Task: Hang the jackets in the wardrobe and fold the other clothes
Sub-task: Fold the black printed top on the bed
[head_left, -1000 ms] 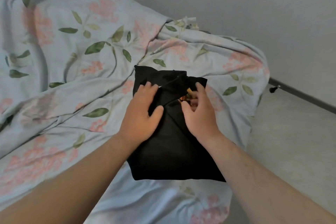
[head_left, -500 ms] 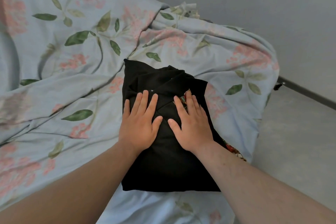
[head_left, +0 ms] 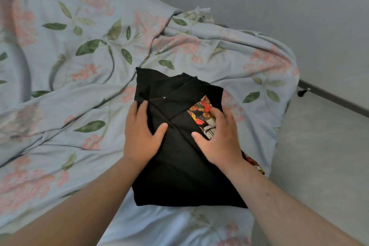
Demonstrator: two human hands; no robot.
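Note:
A black T-shirt (head_left: 179, 175) with a colourful print lies folded into a compact rectangle on the bed. My left hand (head_left: 141, 136) rests on its left half, fingers reaching over the left edge, thumb spread toward the middle. My right hand (head_left: 219, 138) lies on the right half over the print, fingers straight and slightly apart. A strip of the print shows at the shirt's right edge below my right wrist.
The bed is covered by a rumpled light-blue floral duvet (head_left: 79, 66). Its right edge drops to a pale floor (head_left: 319, 156). A grey wall (head_left: 279, 6) with a dark skirting board stands behind, with a small black fitting at its base.
Both hands have slid apart from the middle of the folded shirt toward its sides, uncovering more of the colourful print. The shirt stays in place.

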